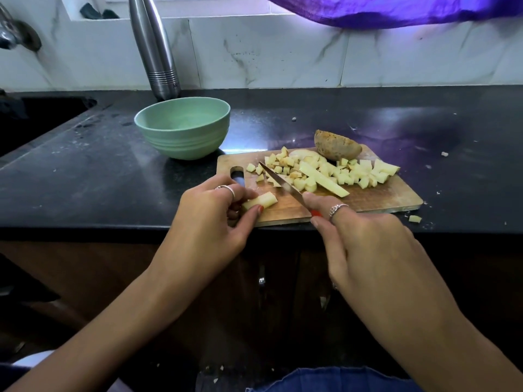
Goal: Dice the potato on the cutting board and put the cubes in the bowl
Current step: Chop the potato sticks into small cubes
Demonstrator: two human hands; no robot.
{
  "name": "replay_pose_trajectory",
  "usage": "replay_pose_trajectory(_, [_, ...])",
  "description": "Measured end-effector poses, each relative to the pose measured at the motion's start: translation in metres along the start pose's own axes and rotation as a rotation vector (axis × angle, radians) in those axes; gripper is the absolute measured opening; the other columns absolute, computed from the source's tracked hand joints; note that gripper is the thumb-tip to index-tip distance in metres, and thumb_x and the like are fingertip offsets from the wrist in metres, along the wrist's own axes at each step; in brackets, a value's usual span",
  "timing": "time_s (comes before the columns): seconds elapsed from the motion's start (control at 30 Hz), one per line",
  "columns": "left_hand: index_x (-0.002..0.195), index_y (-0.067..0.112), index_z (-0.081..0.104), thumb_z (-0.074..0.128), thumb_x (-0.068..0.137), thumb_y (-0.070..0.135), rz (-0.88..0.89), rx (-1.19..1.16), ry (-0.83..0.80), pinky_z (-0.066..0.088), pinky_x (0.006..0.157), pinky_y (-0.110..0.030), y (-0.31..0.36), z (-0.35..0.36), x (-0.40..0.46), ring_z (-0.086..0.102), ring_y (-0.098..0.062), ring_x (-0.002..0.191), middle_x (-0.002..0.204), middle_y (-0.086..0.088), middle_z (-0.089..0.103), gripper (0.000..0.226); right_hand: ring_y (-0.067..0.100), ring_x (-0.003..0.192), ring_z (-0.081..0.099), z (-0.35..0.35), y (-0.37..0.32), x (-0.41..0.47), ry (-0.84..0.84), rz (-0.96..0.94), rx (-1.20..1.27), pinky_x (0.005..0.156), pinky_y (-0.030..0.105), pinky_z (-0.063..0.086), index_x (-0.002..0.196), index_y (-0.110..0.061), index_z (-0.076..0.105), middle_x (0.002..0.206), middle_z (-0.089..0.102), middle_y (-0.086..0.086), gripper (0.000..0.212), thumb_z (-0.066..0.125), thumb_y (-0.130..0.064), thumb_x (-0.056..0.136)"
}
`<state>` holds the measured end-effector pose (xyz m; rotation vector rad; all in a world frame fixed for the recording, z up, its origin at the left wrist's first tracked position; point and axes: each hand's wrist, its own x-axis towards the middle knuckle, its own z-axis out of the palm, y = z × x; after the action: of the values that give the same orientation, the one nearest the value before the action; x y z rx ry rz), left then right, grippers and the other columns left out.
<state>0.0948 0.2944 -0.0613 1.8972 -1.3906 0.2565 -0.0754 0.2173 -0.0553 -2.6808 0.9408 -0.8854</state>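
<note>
A wooden cutting board (pixel 376 200) lies on the black counter. My left hand (pixel 209 222) pinches a short potato stick (pixel 261 201) at the board's near left corner. My right hand (pixel 365 244) grips a red-handled knife (pixel 280 181), its blade pointing up-left over the board, right of the stick. Several potato cubes (pixel 356 172) are heaped across the board's middle, with a longer stick (pixel 325 179) among them. An uncut potato half (pixel 336 145), skin up, sits at the board's far edge. The green bowl (pixel 184 128) stands behind the board's left end; no cubes show inside.
A steel flask (pixel 158 49) stands against the marble backsplash behind the bowl. A dark sink (pixel 42 114) lies at far left. Stray potato bits (pixel 415 219) lie on the counter right of the board. Purple cloth (pixel 396 9) hangs above.
</note>
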Motion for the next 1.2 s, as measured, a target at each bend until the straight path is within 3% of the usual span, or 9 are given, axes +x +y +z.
replay_pose_trajectory(0.17, [0.093,0.010,0.074,0.076,0.077,0.012,0.010,0.017,-0.007,0.044,0.071,-0.003,0.000,0.002,0.001,0.057,0.002,0.067,0.080,0.009,0.057,0.016,0.015,0.036,0.049,0.002,-0.010,-0.005,-0.015,-0.017,-0.054,0.028,0.030,0.041,0.118,-0.024,0.064,0.047,0.049,-0.008,0.053,0.080,-0.013,0.068])
replay_pose_trajectory(0.4, [0.091,0.009,0.074,0.071,0.077,0.018,0.031,0.015,-0.001,0.040,0.070,0.001,-0.002,0.005,0.001,0.055,-0.002,0.059,0.082,0.008,0.059,0.017,0.013,0.032,0.048,0.009,-0.010,-0.003,-0.063,-0.034,-0.158,0.027,0.024,0.036,0.111,-0.021,0.068,0.043,0.048,-0.007,0.062,0.088,-0.011,0.053])
replay_pose_trajectory(0.63, [0.093,0.007,0.074,0.072,0.078,0.016,0.029,0.018,-0.004,0.042,0.072,-0.001,0.001,0.005,0.000,0.056,-0.004,0.065,0.086,0.004,0.061,0.018,0.016,0.044,0.056,0.014,-0.009,0.000,-0.095,-0.053,-0.216,0.037,0.023,0.029,0.123,-0.024,0.061,0.054,0.058,-0.007,0.057,0.079,-0.018,0.069])
replay_pose_trajectory(0.77, [0.096,0.008,0.073,0.075,0.078,0.010,0.023,0.015,0.004,0.040,0.070,0.000,0.001,0.004,-0.002,0.057,0.000,0.066,0.084,0.006,0.059,0.018,0.018,0.051,0.060,0.011,-0.004,0.002,-0.051,-0.045,-0.169,0.040,0.027,0.040,0.129,-0.026,0.055,0.061,0.062,-0.004,0.055,0.072,-0.017,0.078])
replay_pose_trajectory(0.93, [0.095,0.010,0.074,0.067,0.077,0.022,0.020,-0.008,0.013,0.042,0.069,-0.001,0.001,0.004,-0.002,0.055,0.003,0.064,0.083,0.008,0.059,0.023,0.020,0.052,0.059,0.006,-0.007,-0.002,-0.005,-0.058,-0.011,0.045,0.037,0.051,0.127,-0.031,0.055,0.060,0.059,-0.004,0.038,0.060,-0.023,0.090])
replay_pose_trajectory(1.03, [0.093,0.010,0.074,0.073,0.078,0.015,0.021,-0.008,0.026,0.043,0.069,-0.003,-0.002,0.005,-0.002,0.057,-0.006,0.064,0.082,0.008,0.059,0.017,0.017,0.047,0.057,0.004,-0.011,-0.005,0.016,-0.082,-0.022,0.040,0.037,0.050,0.126,-0.029,0.057,0.056,0.057,-0.007,0.043,0.066,-0.020,0.085])
replay_pose_trajectory(1.2, [0.088,0.009,0.073,0.072,0.076,0.017,0.018,-0.020,0.039,0.046,0.069,-0.009,-0.003,0.005,-0.001,0.057,-0.005,0.073,0.080,0.007,0.059,0.014,0.014,0.040,0.053,0.004,-0.012,-0.011,-0.029,-0.079,-0.034,0.030,0.032,0.044,0.122,-0.025,0.061,0.052,0.055,-0.007,0.059,0.080,-0.013,0.068])
